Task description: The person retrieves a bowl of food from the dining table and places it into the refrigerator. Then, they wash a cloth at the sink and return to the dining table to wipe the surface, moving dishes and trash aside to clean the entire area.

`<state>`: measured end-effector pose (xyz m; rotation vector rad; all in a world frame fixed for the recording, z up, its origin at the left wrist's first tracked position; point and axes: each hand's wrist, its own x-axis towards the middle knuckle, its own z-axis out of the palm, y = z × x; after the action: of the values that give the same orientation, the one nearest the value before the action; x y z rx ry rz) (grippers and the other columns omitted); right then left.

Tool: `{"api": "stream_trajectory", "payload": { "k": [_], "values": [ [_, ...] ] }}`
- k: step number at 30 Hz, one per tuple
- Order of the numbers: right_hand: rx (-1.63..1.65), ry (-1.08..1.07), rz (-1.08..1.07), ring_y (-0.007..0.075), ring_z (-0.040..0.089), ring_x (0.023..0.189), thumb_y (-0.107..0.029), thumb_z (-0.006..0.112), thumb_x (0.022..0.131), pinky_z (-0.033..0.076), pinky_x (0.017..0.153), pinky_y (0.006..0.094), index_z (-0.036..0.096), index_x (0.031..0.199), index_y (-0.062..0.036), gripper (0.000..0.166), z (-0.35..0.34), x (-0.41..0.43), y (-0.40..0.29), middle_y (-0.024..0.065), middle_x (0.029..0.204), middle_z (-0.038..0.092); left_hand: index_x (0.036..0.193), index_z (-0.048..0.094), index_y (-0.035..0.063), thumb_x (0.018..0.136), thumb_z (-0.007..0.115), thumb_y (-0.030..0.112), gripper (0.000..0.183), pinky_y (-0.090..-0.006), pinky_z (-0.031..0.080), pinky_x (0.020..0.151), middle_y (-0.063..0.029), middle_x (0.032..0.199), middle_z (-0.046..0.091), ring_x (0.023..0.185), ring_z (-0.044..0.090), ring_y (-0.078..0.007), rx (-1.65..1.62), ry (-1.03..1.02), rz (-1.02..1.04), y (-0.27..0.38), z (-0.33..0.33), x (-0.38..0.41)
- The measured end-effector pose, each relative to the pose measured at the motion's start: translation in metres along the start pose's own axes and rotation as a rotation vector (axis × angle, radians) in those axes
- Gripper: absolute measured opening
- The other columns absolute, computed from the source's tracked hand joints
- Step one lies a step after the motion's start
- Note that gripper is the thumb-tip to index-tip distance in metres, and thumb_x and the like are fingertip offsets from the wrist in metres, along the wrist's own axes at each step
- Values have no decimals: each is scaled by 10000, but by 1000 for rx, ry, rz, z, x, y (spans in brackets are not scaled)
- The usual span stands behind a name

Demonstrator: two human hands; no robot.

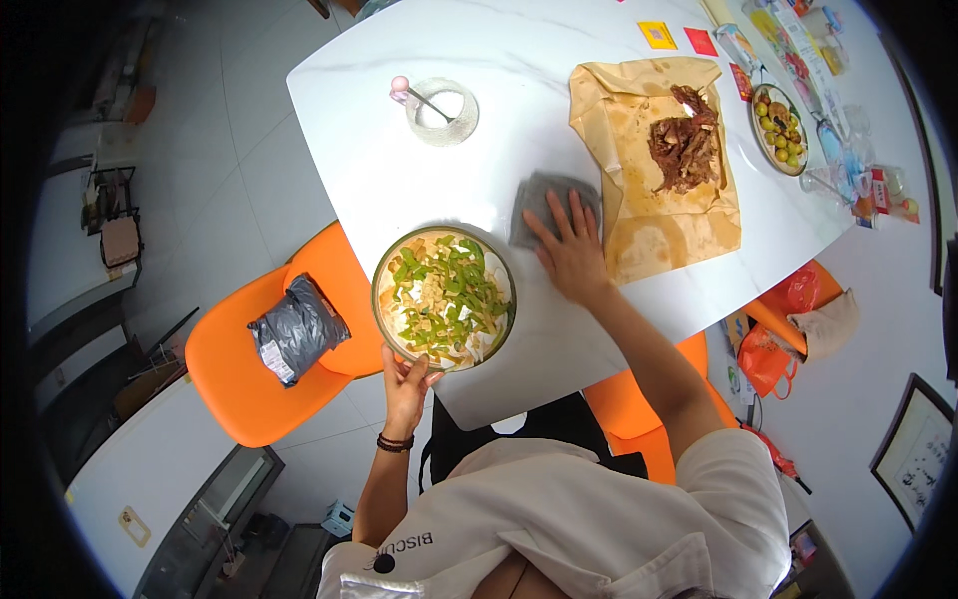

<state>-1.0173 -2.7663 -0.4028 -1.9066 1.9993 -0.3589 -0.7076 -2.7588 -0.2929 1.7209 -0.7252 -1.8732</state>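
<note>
My left hand (408, 378) grips the near rim of a round glass bowl (378, 299), its thumb over the edge. Sliced green peppers with pale pieces (445, 299) fill the bowl. It is held up near the table's left edge, and whether it touches the tabletop cannot be told. My right hand (572, 251) lies flat, fingers spread, on a folded grey cloth (535, 202) against the white marbled table (516, 135). Just right of that hand, brown paper (636, 239) is spread out with a heap of cooked meat (685, 146) on it.
A textured glass jar (441, 133) with a spoon stands toward the back left. To the right sit a plate of green fruit (780, 131) and several packets and bottles. An orange chair (239, 389) holds a grey plastic parcel (299, 329). Another orange chair (644, 408) is tucked beneath the near edge.
</note>
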Motion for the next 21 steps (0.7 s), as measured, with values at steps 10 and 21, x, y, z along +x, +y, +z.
{"api": "stream_trajectory", "payload": {
  "k": [10,21],
  "values": [
    [-46,417,81,409,206,1362,-273,497,911,192,1096,514,412,1378,-237,476,22,179,34,139,1474,287,1292,299,127,911,473,-28,447,-305,582,695,-90,1063,575,873,631,-179,40,-44,-30,-1,-5,7],
    [71,54,112,413,161,1383,-117,569,840,207,1079,553,383,1401,-169,593,0,-76,9,137,1497,249,1336,279,147,906,476,-38,508,-288,579,691,-60,1050,575,880,626,-159,45,-57,-52,-5,-15,4]
  ]
}}
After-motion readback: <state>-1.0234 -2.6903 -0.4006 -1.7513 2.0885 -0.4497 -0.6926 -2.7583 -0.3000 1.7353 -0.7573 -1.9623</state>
